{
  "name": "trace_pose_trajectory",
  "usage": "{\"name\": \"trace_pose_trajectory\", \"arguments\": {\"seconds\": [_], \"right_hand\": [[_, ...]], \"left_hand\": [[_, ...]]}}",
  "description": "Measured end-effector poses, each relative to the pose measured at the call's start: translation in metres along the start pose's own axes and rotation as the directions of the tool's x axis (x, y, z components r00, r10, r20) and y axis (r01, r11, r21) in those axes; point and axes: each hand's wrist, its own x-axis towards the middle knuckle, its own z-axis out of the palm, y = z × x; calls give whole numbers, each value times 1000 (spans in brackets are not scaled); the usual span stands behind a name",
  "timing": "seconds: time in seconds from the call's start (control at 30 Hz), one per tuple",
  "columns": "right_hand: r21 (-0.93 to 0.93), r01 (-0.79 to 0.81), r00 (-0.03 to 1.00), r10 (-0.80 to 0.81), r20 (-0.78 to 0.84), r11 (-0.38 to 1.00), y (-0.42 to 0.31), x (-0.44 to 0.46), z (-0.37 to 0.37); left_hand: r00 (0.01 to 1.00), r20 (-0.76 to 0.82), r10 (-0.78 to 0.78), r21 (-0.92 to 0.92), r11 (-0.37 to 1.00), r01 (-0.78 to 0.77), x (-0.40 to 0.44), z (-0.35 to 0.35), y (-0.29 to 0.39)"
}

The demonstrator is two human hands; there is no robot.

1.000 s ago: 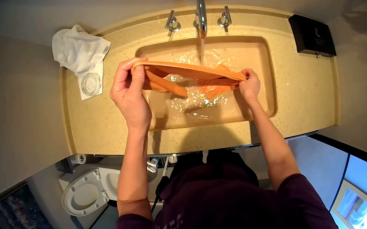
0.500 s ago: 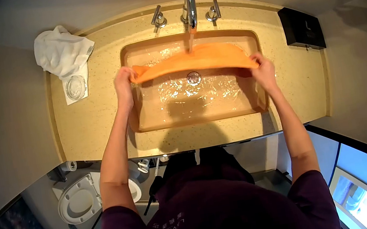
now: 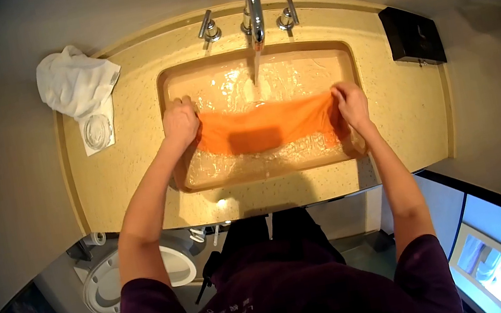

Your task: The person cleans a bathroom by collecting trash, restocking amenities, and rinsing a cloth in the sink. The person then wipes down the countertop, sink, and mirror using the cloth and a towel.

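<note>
An orange cloth (image 3: 225, 124) is stretched across the sink basin (image 3: 228, 179), hanging between my two hands. My left hand (image 3: 181, 121) pinches its left end beside the basin's left wall. At the other end, my right hand (image 3: 351, 103) grips the cloth's upper right corner near the right wall. Water runs from the chrome faucet (image 3: 255, 16) into the basin just behind the cloth's far edge. Rippling water covers the basin floor, and the cloth hides the drain.
Chrome handles (image 3: 210, 27) flank the faucet. On the counter's left lie a crumpled white towel (image 3: 76, 83) and a clear glass dish (image 3: 97, 132) on a white square. A black box (image 3: 411, 37) stands at the right. Behind and below the counter is a toilet (image 3: 103, 284).
The cloth has come toward me, away from under the water stream, and now hangs down across the basin's middle. Both hands have moved nearer with it and still hold its ends.
</note>
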Motion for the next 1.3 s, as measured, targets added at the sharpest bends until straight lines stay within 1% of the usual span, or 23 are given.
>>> {"name": "trace_pose_trajectory", "arguments": {"seconds": [0.03, 0.1, 0.13, 0.17, 0.27, 0.37, 0.43, 0.5, 0.6, 0.67, 0.7, 0.73, 0.77, 0.83, 0.87, 0.93, 1.03, 1.1, 1.13, 1.2, 1.23, 1.27, 1.3], "right_hand": [[58, -1, 990, 9, -141, 998, -7, -2, 3], [132, -33, 990, 50, -134, 991, -28, -27, 8], [198, -64, 986, 93, -138, 978, -37, -39, 8], [240, -72, 989, 101, -110, 968, -41, -47, 10], [314, -123, 992, 126, 10, 941, -60, -86, 8], [291, -145, 989, 143, 27, 946, -62, -124, 12], [381, -270, 963, 256, 87, 884, -64, -142, 11], [381, -267, 963, 257, 77, 885, -61, -153, 4], [372, -297, 954, 291, 72, 880, -62, -165, -8], [433, -329, 939, 338, 60, 839, -62, -174, -4], [441, -328, 939, 340, 54, 836, -65, -176, 0], [468, -337, 936, 345, 73, 817, -71, -175, 7], [493, -347, 933, 348, 93, 798, -78, -175, 13], [526, -302, 951, 289, 110, 795, -90, -173, 17], [552, -265, 964, 229, 135, 790, -94, -172, 16], [556, -252, 968, 207, 145, 792, -94, -172, 10], [529, -246, 969, 191, 157, 813, -77, -178, 3], [681, -490, 872, 311, 379, 545, -66, -180, 8], [688, -489, 872, 310, 378, 536, -63, -176, 17], [719, -688, 701, 341, 627, 92, -72, -162, 32], [724, -684, 706, 331, 626, 88, -78, -147, 38], [644, -734, 588, 273, 761, -215, -85, -132, 43], [485, -724, 471, 163, 867, -489, -93, -117, 45]], "left_hand": [[996, -36, 80, 116, 990, -76, 11, 0, 14], [939, 339, 55, -62, 997, -36, 29, -25, 42], [958, 220, 182, -245, 961, -126, 40, 15, 78], [926, 345, 153, -219, 972, -79, 47, 12, 80], [941, 266, 209, -281, 951, -131, 39, 40, 135], [976, -87, 201, -226, 950, -216, 3, 74, 167], [911, -211, 353, -232, 888, -398, -6, 83, 148], [919, -16, 395, -158, 906, -392, 5, 86, 97], [949, -161, 271, -45, 959, -281, 7, 67, 69], [972, 235, 0, -91, 996, 22, 16, 53, 73], [961, 275, 5, -119, 992, 29, 18, 28, 106], [940, 329, -89, -323, 925, 201, 28, 33, 137], [989, 145, 35, -479, 877, 40, 22, 26, 164], [963, 238, 122, -887, 431, 165, 32, 45, 196], [962, 233, 140, -955, 220, 199, 27, 16, 205], [925, 358, 125, -924, 190, 332, 38, 17, 178], [986, 160, -43, -691, 709, 143, 49, 67, 85], [991, 117, -68, -505, 855, 118, 40, 53, 72], [996, 83, -44, -723, 685, 90, 35, 51, 74], [981, 162, 110, -951, 283, 125, 24, 30, 89], [980, 157, 119, -954, 273, 120, 4, -23, 123], [965, 115, 237, -948, 317, 35, -3, -37, 130], [940, 139, 313, -973, 221, 70, -13, -53, 137]]}}
